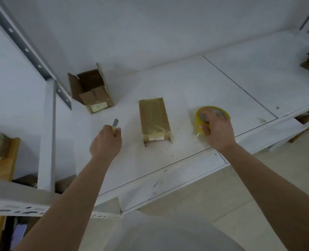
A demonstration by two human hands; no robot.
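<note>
My left hand (105,140) pinches the knife (115,123) left of centre, and my right hand (218,133) curls over the tape roll (213,113) at centre right. Between them, the taped box (154,118) looks sealed. The open box (91,91), upper left on the shelf (222,78), is probably not yet sealed.

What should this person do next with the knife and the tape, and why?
Probably lay the knife down on the shelf, clear of the taped box. That box already looks taped over, the right hand grips the tape roll resting on the shelf, and the left hand holds the knife with its blade out, touching nothing.
</note>
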